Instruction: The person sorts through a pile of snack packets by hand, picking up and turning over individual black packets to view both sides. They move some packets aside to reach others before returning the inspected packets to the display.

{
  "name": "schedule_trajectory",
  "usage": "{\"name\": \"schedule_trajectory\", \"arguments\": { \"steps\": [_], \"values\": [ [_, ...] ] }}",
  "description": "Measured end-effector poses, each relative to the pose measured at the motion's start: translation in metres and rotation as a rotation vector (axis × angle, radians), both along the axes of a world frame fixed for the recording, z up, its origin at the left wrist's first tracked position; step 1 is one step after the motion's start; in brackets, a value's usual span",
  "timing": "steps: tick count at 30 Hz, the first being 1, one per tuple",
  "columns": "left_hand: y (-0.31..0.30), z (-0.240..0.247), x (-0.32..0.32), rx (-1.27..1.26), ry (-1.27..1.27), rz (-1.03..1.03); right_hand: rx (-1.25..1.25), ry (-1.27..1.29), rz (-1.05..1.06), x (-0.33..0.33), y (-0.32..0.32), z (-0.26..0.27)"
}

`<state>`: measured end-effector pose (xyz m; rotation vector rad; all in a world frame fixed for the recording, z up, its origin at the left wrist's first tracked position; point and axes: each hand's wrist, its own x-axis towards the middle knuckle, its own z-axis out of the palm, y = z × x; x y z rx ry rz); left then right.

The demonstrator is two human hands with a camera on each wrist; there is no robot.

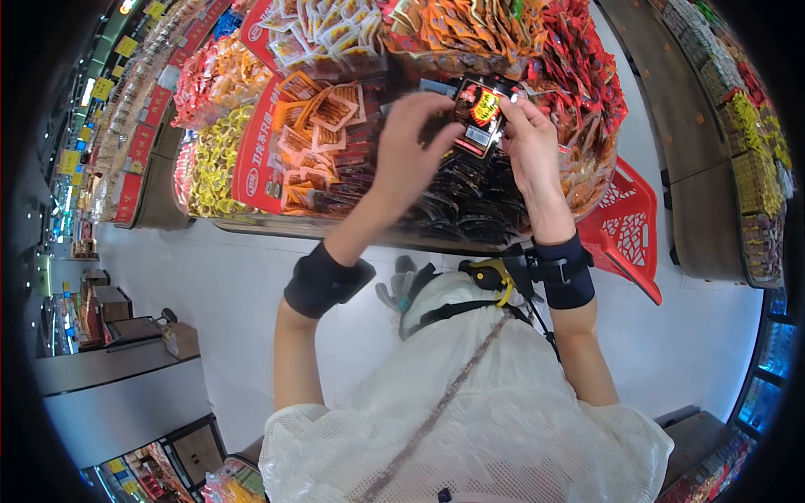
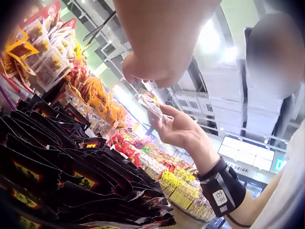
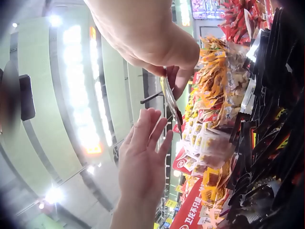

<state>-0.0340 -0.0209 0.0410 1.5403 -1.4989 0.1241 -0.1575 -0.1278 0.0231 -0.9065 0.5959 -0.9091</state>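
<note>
A small black packet with a red and yellow print (image 1: 480,116) is pinched at its right edge by the right hand (image 1: 534,155), above the bin of snacks. Just left of it is the left hand (image 1: 409,151), slightly blurred, its thumb towards the packet. In the right wrist view the left hand (image 3: 140,167) has its fingers extended, apart from the thin packet (image 3: 170,95) that hangs from the right hand (image 3: 152,38). The left wrist view shows the right hand (image 2: 183,131) holding the packet (image 2: 150,102) below the left hand (image 2: 159,43).
Black packets (image 1: 461,205) fill the bin's near part, with orange packets (image 1: 335,109) to the left and red ones (image 1: 587,75) to the right. A red basket (image 1: 625,226) stands right of the bin. Stocked shelves (image 1: 729,109) line the right side.
</note>
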Motion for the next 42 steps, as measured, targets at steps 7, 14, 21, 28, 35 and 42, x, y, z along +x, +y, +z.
{"name": "schedule_trajectory", "arguments": {
  "steps": [7,14,21,28,35,42],
  "values": [
    [-0.006,-0.005,-0.022,0.061,-0.124,0.050,0.012,-0.127,0.025,0.003,0.019,0.006],
    [-0.006,-0.001,-0.003,0.091,0.231,0.039,-0.269,-0.031,0.018,0.000,0.018,0.007],
    [-0.008,-0.001,0.000,0.137,0.962,-0.274,-0.304,0.020,0.100,0.000,0.016,0.006],
    [-0.004,-0.001,-0.004,0.189,1.013,-0.262,-0.372,0.051,0.028,0.001,0.013,0.001],
    [-0.007,-0.005,0.001,0.115,0.888,-0.184,-0.380,0.066,0.123,0.001,0.018,0.002],
    [-0.007,-0.016,0.005,0.168,0.709,-0.105,-0.464,0.193,0.056,0.007,0.020,-0.007]
  ]
}}
